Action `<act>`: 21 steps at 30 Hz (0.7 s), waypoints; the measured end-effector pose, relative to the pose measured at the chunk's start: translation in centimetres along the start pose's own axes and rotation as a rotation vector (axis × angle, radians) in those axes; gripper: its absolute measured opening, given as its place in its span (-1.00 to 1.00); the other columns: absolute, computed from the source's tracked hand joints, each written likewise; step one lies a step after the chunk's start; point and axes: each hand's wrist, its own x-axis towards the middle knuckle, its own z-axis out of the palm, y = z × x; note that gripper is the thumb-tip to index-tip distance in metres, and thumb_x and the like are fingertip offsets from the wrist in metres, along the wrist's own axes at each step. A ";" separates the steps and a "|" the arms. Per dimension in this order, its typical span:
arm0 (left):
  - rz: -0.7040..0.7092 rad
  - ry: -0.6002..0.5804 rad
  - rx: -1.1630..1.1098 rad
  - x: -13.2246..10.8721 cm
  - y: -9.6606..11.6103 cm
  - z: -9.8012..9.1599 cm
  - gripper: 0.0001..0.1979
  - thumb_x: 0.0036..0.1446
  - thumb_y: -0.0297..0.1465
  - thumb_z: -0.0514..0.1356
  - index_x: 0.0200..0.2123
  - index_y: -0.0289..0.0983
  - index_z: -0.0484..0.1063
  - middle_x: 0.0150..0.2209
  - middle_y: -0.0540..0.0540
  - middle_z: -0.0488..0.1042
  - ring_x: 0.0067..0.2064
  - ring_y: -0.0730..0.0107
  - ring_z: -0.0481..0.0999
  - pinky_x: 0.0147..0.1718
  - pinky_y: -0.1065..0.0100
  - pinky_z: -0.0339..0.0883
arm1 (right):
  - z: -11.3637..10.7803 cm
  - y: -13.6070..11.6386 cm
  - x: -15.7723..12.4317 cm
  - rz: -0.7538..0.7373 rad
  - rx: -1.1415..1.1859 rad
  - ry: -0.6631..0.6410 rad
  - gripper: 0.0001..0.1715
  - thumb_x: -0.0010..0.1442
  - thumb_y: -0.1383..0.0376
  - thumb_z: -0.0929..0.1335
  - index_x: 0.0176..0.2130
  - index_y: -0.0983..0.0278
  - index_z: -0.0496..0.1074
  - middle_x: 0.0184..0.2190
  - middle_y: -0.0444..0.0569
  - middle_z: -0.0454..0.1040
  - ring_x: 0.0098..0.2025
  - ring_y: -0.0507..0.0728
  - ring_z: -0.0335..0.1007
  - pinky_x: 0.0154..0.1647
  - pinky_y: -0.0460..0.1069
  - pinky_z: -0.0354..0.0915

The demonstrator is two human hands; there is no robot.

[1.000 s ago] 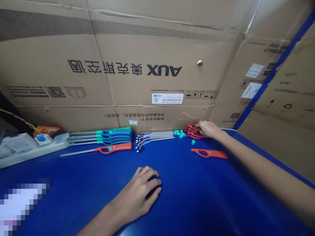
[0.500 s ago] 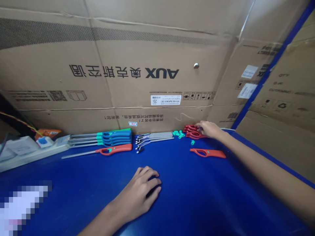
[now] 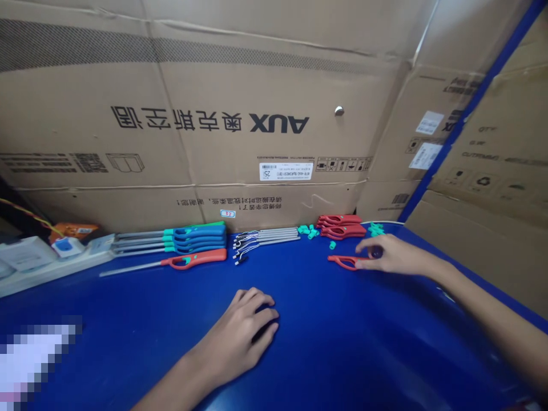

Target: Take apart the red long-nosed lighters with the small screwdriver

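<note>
My left hand (image 3: 246, 328) rests on the blue table with its fingers apart and slightly bent, holding nothing. My right hand (image 3: 391, 254) has its thumb and fingers around the wide end of a red lighter handle (image 3: 345, 262), which covers that end. A small dark purple round thing (image 3: 377, 252) shows at the fingers; its kind is unclear. Behind this hand lie several stacked red lighter handles (image 3: 342, 230) and small green plastic pieces (image 3: 377, 229). One loose green piece (image 3: 332, 245) sits just beyond the held handle.
Metal rods with wires (image 3: 274, 235) lie in a row at the back. Further left are blue lighters (image 3: 199, 238) and a red lighter (image 3: 197, 258) with a metal tube. A white power strip (image 3: 47, 268) stands at the left. Cardboard (image 3: 214, 68) walls the back.
My right hand has moved from the stack of red handles toward me and right, onto the single red handle. Green pieces behind it have come into sight. My left hand has barely moved.
</note>
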 end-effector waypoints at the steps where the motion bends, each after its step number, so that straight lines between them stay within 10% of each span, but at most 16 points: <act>1: 0.004 0.000 0.002 0.0 0.0 0.0 -0.78 0.29 -0.40 0.05 -0.11 -0.16 0.48 -0.08 -0.10 0.46 -0.01 0.19 0.41 0.00 0.04 0.26 | 0.5 -0.2 -0.7 0.013 0.004 0.000 -0.54 0.09 -0.02 0.37 -0.13 0.21 0.53 -0.35 -0.05 0.57 -0.35 0.15 0.47 -0.39 -0.05 0.26; 8: 0.003 -0.026 0.008 0.1 0.1 -0.2 -0.77 0.30 -0.40 0.04 -0.10 -0.17 0.48 -0.07 -0.13 0.46 -0.01 0.17 0.41 0.02 -0.01 0.25 | 3.1 0.4 -1.7 0.155 -0.169 0.052 -0.73 0.21 0.33 0.27 -0.22 0.14 0.55 -0.27 -0.04 0.60 -0.24 0.19 0.51 -0.36 -0.05 0.22; 21: -0.009 -0.033 -0.008 0.1 0.1 -0.2 -0.78 0.29 -0.40 0.05 -0.10 -0.17 0.48 -0.07 -0.12 0.46 0.00 0.18 0.40 0.03 -0.01 0.25 | 4.0 -0.8 -0.8 0.360 -0.165 0.120 -0.65 0.30 0.25 0.21 -0.12 0.20 0.55 -0.24 0.06 0.61 -0.19 0.25 0.53 -0.41 -0.04 0.19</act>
